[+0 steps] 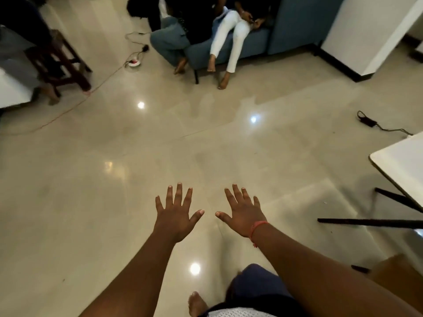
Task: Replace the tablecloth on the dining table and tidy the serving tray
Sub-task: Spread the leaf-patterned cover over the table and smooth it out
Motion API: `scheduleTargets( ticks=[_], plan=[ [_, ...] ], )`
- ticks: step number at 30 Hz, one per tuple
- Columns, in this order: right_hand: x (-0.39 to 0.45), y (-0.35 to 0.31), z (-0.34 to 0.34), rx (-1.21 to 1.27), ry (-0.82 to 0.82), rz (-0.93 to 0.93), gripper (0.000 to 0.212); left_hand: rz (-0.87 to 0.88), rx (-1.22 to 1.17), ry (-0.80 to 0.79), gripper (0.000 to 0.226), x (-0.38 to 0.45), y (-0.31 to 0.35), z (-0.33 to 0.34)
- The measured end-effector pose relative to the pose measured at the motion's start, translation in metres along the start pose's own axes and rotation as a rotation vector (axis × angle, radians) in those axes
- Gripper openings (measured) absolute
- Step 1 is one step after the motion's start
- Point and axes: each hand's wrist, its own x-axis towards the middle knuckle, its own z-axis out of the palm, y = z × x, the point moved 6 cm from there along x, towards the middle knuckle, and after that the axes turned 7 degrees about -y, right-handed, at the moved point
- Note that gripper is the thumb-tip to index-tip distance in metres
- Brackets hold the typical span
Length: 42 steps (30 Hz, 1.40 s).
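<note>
My left hand (177, 212) and my right hand (242, 211) are stretched out side by side over the glossy tiled floor, palms down, fingers spread and straight, holding nothing. A red thread band circles my right wrist. The corner of a white table (402, 165) with thin black legs shows at the right edge, well to the right of my right hand. No tablecloth or serving tray appears in view.
Two people sit on a blue sofa (247, 45) at the back. A wooden stool (61, 62) stands at the back left. A power strip with cords (134, 62) lies on the floor, and a black adapter with cable (368, 121) at the right. White column (366, 30) at back right.
</note>
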Motion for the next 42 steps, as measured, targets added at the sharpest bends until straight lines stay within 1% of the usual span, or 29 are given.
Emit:
scheduleTargets(
  ticks=[2, 5, 8, 11, 14, 16, 18, 22, 27, 29, 32, 36, 39, 42],
  plan=[
    [0.023, 0.020, -0.014, 0.015, 0.017, 0.048, 0.096, 0.060, 0.029, -0.004, 0.083, 0.040, 0.013, -0.015],
    [0.068, 0.060, -0.039, 0.068, 0.018, 0.122, 0.098, 0.106, 0.071, -0.016, 0.083, 0.112, 0.035, -0.036],
    [0.106, 0.105, -0.066, 0.085, 0.017, 0.151, 0.100, 0.140, 0.120, -0.056, 0.083, 0.176, 0.066, -0.055],
    [0.138, 0.157, -0.097, 0.132, 0.003, 0.205, 0.104, 0.198, 0.158, -0.085, 0.084, 0.235, 0.111, -0.079],
    [0.171, 0.211, -0.137, 0.154, 0.024, 0.247, 0.098, 0.243, 0.162, -0.078, 0.084, 0.291, 0.159, -0.110],
    [0.185, 0.246, -0.161, 0.179, 0.032, 0.282, 0.094, 0.297, 0.190, -0.105, 0.084, 0.324, 0.195, -0.126],
    [0.200, 0.280, -0.180, 0.211, 0.056, 0.325, 0.093, 0.357, 0.223, -0.099, 0.085, 0.358, 0.227, -0.139],
    [0.234, 0.353, -0.222, 0.277, 0.105, 0.430, 0.097, 0.440, 0.253, -0.073, 0.083, 0.451, 0.287, -0.179],
    [0.264, 0.446, -0.264, 0.386, 0.156, 0.585, 0.106, 0.584, 0.300, -0.092, 0.084, 0.561, 0.372, -0.219],
    [0.271, 0.478, -0.288, 0.420, 0.183, 0.661, 0.106, 0.666, 0.332, -0.099, 0.086, 0.598, 0.414, -0.236],
    [0.272, 0.527, -0.318, 0.466, 0.230, 0.752, 0.098, 0.786, 0.393, -0.106, 0.084, 0.639, 0.489, -0.259],
    [0.262, 0.594, -0.331, 0.553, 0.269, 0.878, 0.091, 0.954, 0.455, -0.105, 0.082, 0.670, 0.593, -0.274],
    [0.252, 0.656, -0.332, 0.625, 0.294, 0.958, 0.096, 1.038, 0.506, -0.109, 0.083, 0.686, 0.672, -0.274],
    [0.240, 0.711, -0.335, 0.656, 0.324, 0.991, 0.103, 1.080, 0.568, -0.116, 0.084, 0.695, 0.738, -0.270]
  ],
)
